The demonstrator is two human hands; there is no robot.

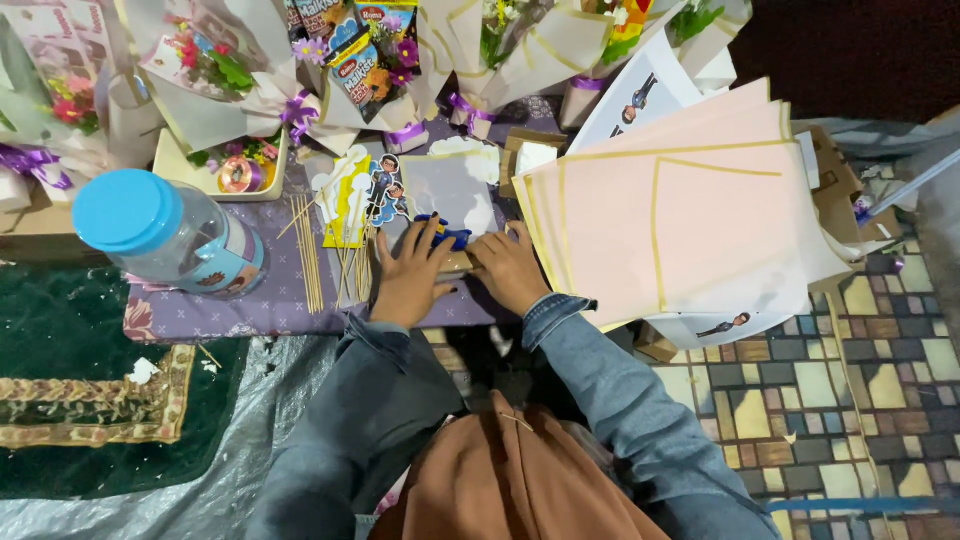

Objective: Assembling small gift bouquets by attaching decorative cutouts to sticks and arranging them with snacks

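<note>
Pressing both hands down on a low work surface, a person in denim sleeves leans over a craft spread covered by a purple patterned cloth (250,305). Left hand (412,280) lies flat with fingers spread, its fingertips on a small blue paper cutout (445,232); right hand (510,268) rests just beside it, fingers bent and pointing inward, the two hands nearly touching over a thin tan strip (458,262) that shows between them. Neither hand is clamped around anything that can be made out; both bear down from above. The cutout and strip sit at the near edge of a grey card (450,190) lying on the cloth, directly ahead of the person's chest. Left of the card stand cartoon figure cutouts (383,188) and a yellow paper shape (345,205), with a row of thin wooden skewers (308,255) beside them. Farther left, a clear plastic jar with a light blue lid (165,235) lies on its side on the cloth. To the right, a fanned stack of pale pink sheets edged in gold (680,220) overlaps the surface, touching the right hand's side. Wrapped bouquets (215,70) holding flowers and snack packets line the far edge. A green rug with gold border (70,400) and a tiled floor (850,380) flank the person's lap
</note>
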